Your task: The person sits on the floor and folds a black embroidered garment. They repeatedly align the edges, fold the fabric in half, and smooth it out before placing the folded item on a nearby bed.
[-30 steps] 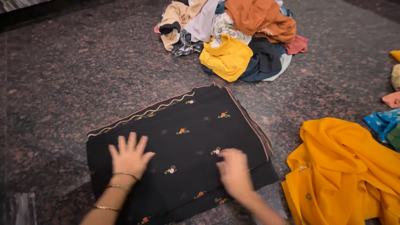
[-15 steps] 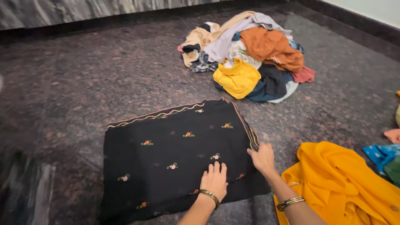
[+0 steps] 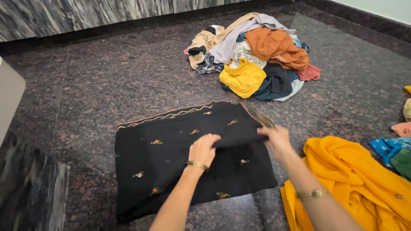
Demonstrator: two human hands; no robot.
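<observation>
Black embroidered cloth [image 3: 171,167] lies folded flat on the dark speckled stone floor [image 3: 107,85], in the lower middle of the view, its small flower motifs in orange, red and pale thread scattered over the surface and a wavy golden trim running along its far edge. Both of the person's hands are on its right half. The left hand [image 3: 203,149] is curled, fingers closed over a raised fold of the black fabric near the middle of the piece, a thin gold bangle [image 3: 197,164] at the wrist. The right hand [image 3: 276,137] grips the same fold at the cloth's right edge, fingers pressed together on the fabric and slightly blurred, so the exact pinch is hard to read; a gold bangle [image 3: 312,193] sits further down that forearm. Between the two hands the fabric is lifted a little off the layer beneath. Just beside the right arm, touching or nearly touching the black cloth's lower right corner, lies a crumpled bright yellow-orange garment [image 3: 364,179]. Well apart, further up the floor, sits a heap of mixed clothes [image 3: 257,55] with a yellow piece, a rust-orange piece, a dark navy one and pale grey fabric on top. At the right edge a blue and a green cloth [image 3: 394,152] show partly. A striped grey stone skirting [image 3: 85,17] runs along the far wall.
</observation>
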